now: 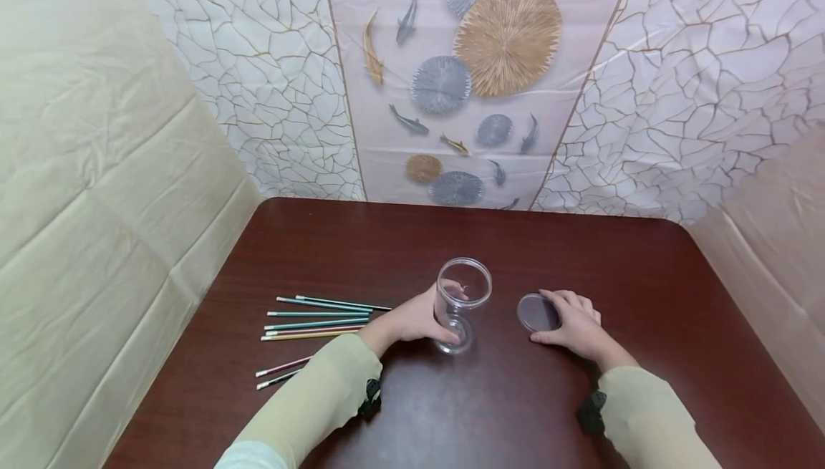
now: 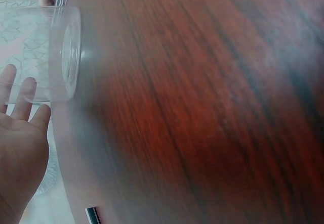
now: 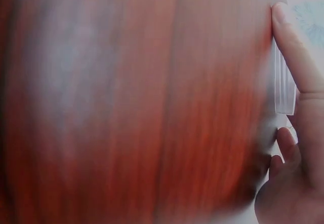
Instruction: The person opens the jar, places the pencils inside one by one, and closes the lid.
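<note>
A clear plastic jar [image 1: 465, 304] stands upright on the dark wooden table, its top uncovered. My left hand [image 1: 415, 317] holds it from the left side, thumb in front and fingers round the far side. In the left wrist view, that hand's fingers [image 2: 25, 100] show beside the jar wall [image 2: 66, 82]. To the right, a round clear lid [image 1: 536, 313] lies flat on the table. The thumb and fingers of my right hand [image 1: 576, 327] grip its edge from the right. The right wrist view shows the lid [image 3: 284, 85] edge-on beside the thumb.
Several pencils, among them a teal one [image 1: 317, 314], lie on the table left of the jar. My left forearm passes over the ends of some, including a dark red pencil [image 1: 283, 366]. A patterned cloth [image 1: 445, 147] hangs behind the table's far edge.
</note>
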`<state>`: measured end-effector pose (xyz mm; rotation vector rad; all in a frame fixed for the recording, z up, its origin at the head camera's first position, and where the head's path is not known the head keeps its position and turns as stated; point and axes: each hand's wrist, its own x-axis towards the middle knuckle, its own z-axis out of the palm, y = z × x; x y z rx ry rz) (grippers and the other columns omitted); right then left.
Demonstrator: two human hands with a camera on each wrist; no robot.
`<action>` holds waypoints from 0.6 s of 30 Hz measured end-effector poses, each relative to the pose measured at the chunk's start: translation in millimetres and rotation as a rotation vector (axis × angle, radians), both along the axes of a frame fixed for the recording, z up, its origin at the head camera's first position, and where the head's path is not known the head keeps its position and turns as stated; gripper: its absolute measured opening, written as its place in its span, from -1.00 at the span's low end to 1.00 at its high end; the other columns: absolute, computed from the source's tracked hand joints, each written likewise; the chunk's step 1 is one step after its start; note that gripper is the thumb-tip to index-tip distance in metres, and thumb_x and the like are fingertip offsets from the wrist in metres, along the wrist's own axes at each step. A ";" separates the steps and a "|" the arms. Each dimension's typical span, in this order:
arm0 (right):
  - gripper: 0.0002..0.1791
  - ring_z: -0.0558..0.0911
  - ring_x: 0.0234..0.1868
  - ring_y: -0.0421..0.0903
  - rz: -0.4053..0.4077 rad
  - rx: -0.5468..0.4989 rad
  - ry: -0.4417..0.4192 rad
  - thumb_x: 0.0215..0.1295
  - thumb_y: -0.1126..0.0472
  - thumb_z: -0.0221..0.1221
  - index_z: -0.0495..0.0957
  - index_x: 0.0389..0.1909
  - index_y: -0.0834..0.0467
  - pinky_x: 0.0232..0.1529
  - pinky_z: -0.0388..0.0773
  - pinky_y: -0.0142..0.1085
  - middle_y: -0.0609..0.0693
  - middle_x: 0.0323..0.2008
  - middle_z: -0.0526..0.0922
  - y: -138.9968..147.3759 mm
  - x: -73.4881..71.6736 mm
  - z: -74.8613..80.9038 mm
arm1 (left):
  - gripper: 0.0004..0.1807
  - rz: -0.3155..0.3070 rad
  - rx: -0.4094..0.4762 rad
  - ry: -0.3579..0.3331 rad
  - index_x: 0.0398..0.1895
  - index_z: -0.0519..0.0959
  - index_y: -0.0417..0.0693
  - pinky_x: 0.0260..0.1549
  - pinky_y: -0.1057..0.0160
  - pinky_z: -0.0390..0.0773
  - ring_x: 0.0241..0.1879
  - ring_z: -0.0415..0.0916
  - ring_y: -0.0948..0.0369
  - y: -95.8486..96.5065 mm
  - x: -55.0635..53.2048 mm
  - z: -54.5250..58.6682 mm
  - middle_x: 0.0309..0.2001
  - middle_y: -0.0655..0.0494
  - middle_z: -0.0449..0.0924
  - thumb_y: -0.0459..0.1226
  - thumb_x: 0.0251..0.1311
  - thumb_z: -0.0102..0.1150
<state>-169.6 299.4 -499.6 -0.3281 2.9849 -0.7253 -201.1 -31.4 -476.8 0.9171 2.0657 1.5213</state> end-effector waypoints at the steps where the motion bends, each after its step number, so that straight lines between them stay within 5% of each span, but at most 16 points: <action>1: 0.06 0.15 0.12 0.33 -0.001 -0.002 0.002 -0.19 -0.30 0.37 0.27 0.30 0.19 -0.14 0.09 0.16 0.25 0.14 0.30 0.2 -0.2 -0.3 | -0.14 0.001 0.002 0.000 0.19 0.17 -0.13 0.11 0.33 0.30 0.10 0.37 0.28 0.0 -0.4 -0.2 0.14 0.04 0.39 -0.42 -0.23 0.44; 10: 0.19 0.16 0.11 0.33 0.003 -0.009 -0.037 -0.21 -0.32 0.38 0.15 0.36 0.27 -0.14 0.11 0.15 0.31 0.17 0.22 0.4 -0.7 6.7 | -0.13 0.017 -0.048 0.021 0.19 0.18 -0.10 0.09 0.34 0.30 0.08 0.35 0.30 -1.0 -1.2 1.3 0.15 0.09 0.32 -0.35 -0.25 0.46; 18: 0.14 0.07 0.15 0.34 -0.016 -0.173 -0.069 -0.09 -0.10 0.41 0.02 0.39 0.33 -0.02 0.19 0.25 0.38 0.22 0.05 -6.4 0.7 28.3 | -0.13 0.031 -0.087 0.033 0.21 0.19 -0.08 0.07 0.36 0.29 0.06 0.34 0.32 -1.5 1.3 3.8 0.18 0.13 0.28 -0.32 -0.23 0.47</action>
